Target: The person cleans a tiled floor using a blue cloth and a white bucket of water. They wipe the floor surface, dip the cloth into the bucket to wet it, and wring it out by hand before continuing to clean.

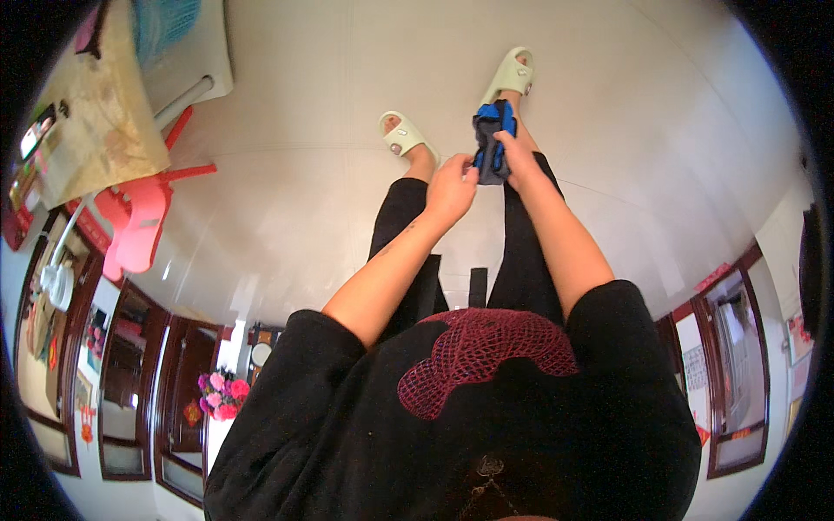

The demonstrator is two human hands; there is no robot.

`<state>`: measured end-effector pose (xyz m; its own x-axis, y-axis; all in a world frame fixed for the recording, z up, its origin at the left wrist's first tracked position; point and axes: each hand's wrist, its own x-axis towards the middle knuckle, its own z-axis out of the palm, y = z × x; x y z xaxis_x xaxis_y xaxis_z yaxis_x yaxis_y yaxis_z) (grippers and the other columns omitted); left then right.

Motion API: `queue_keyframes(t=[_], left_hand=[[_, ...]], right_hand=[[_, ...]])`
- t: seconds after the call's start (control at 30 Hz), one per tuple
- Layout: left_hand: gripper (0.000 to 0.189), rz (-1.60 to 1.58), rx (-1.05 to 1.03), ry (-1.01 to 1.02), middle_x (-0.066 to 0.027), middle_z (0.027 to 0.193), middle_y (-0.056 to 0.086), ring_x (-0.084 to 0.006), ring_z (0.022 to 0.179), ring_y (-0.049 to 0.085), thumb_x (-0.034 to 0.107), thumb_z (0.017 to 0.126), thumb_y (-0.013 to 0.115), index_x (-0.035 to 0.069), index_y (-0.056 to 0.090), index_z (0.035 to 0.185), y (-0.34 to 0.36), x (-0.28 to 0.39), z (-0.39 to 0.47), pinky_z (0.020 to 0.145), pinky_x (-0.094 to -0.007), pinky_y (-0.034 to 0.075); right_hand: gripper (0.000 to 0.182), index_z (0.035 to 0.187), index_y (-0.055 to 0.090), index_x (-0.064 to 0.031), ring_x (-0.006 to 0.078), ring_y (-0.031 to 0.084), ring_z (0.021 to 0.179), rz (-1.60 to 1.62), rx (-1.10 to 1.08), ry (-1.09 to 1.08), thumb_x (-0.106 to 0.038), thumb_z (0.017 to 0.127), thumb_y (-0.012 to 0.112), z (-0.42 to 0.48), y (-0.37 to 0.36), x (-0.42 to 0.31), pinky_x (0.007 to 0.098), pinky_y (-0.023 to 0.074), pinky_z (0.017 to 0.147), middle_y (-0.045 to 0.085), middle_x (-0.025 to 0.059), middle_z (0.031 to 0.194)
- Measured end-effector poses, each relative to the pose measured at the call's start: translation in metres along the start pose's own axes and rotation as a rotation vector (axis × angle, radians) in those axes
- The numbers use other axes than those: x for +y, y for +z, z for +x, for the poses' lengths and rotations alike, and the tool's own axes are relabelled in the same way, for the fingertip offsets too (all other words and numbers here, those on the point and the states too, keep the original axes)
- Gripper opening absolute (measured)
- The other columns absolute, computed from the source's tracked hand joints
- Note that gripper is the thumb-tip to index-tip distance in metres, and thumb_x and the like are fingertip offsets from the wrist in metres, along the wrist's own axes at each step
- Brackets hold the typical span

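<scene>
A folded fabric item (490,153), dark grey with bright blue and black parts, is held up in front of me over the floor. My right hand (519,159) grips its right side, thumb on top and the other fingers hidden behind. At its lower left edge, my left hand (452,185) has its thumb and fingertips on the cloth; whether they pinch it is hard to tell. What kind of item it is cannot be made out.
Pale green slides (404,138) are on my feet on the glossy tiled floor (313,195). To the left stand a pink plastic chair (140,225) and a table with a yellowish cover (98,124), bearing a phone (38,132). A white fan (57,283) is near them.
</scene>
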<state>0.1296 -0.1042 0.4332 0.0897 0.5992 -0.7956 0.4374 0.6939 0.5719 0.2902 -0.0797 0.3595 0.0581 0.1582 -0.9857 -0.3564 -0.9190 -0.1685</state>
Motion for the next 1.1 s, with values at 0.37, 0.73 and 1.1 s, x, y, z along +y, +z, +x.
queue_keyframes(t=[0.37,0.73,1.1], left_hand=[[0.03,-0.051,-0.034,-0.097,-0.0158,0.103,0.066,-0.0316,0.094,0.064,0.017,0.089,0.056,0.001,0.058,0.114,0.075,-0.078,0.015,0.084,-0.0412,0.05],[0.028,-0.324,-0.062,0.014,-0.0169,0.108,0.066,-0.0246,0.096,0.066,0.012,0.093,0.056,0.0,0.057,0.118,0.129,-0.041,0.044,0.082,-0.0337,0.052],[0.03,-0.609,0.065,-0.216,-0.0134,0.116,0.064,-0.016,0.107,0.061,0.01,0.098,0.05,-0.001,0.053,0.126,0.05,-0.045,0.073,0.091,-0.0272,0.046]], right_hand=[[0.038,0.101,0.065,0.0027,0.0363,0.064,0.09,-0.673,0.381,-0.221,-0.028,0.081,0.056,0.086,-0.054,0.072,0.0415,0.0467,0.082,0.067,0.0246,0.091],[0.063,0.142,0.026,-0.0124,0.0343,0.062,0.097,-0.352,0.677,0.081,-0.02,0.086,0.053,0.255,-0.152,0.127,0.0477,0.0546,0.072,0.053,0.0191,0.125],[0.082,0.152,0.006,-0.0215,0.0473,0.031,0.124,-0.71,0.842,-0.278,-0.036,0.087,0.053,0.303,0.011,-0.017,0.0543,0.0354,0.102,0.016,0.0333,0.141]])
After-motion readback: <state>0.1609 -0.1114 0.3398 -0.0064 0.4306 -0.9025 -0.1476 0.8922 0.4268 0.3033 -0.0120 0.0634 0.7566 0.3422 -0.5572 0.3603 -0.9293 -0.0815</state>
